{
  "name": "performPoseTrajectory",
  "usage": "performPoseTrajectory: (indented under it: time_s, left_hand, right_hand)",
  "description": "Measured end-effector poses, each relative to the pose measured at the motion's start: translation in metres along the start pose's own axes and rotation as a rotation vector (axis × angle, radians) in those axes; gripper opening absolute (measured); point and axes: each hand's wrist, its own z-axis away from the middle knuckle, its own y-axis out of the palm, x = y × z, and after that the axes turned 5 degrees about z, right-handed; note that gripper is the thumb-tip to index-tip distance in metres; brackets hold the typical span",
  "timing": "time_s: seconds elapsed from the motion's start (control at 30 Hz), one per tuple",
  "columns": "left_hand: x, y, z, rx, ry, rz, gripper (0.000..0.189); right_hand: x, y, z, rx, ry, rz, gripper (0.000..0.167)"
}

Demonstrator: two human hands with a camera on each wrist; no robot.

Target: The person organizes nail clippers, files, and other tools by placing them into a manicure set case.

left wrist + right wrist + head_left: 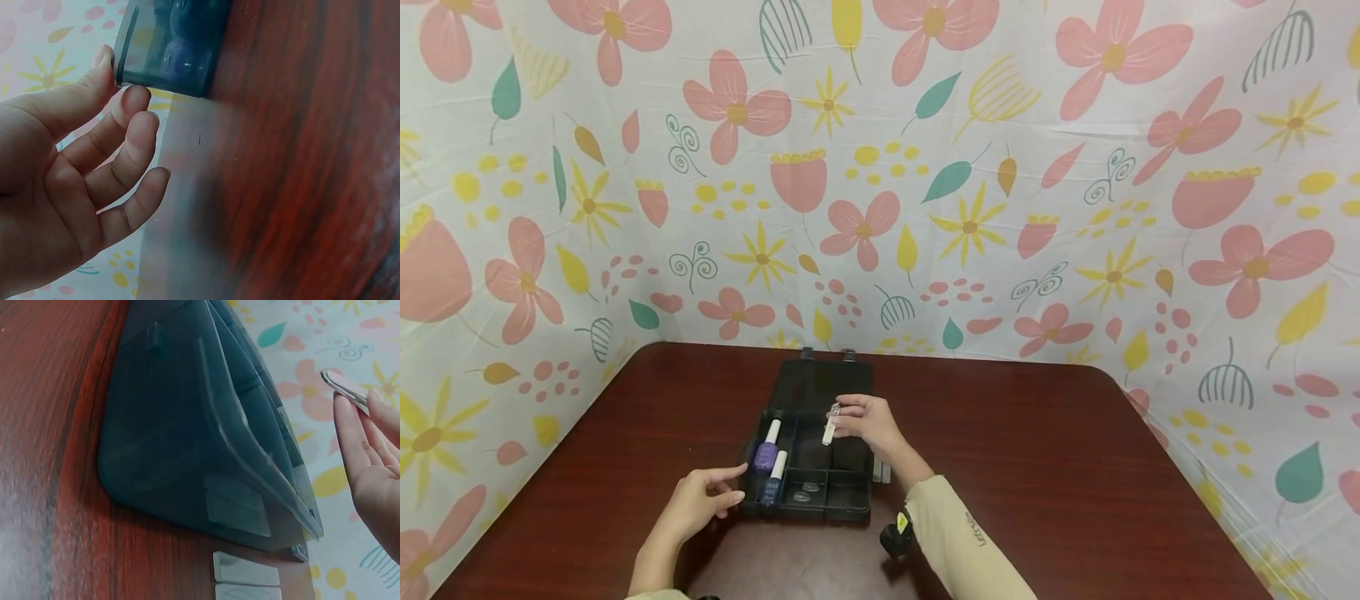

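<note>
A black plastic organizer box stands on the table with its lid folded back. Inside, at its left, lean a purple nail polish bottle and a dark blue nail polish bottle, both white-capped. Two small clear oval pieces lie in a front compartment. Over the box, my right hand pinches a silver nail clipper between thumb and fingers; the right wrist view shows the clipper too. At the box's left edge my left hand touches the wall with relaxed fingertips.
Two flat pale strips lie on the dark wooden table beside the box's right side. Floral cloth hangs behind the table and at its sides.
</note>
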Motion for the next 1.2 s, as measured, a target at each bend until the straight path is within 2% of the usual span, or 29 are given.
performPoseTrajectory:
  time_s: [0.43,1.2]
  left_hand:
    - [-0.001,-0.001,0.000,-0.011,-0.003,0.001,0.039]
    - [0.000,0.001,0.000,-0.026,-0.025,0.004,0.038]
  right_hand:
    - [0.002,-0.021,0.008,-0.068,0.009,-0.013,0.029]
    - [-0.008,-0.061,0.026,-0.260,0.087,-0.019,0.031]
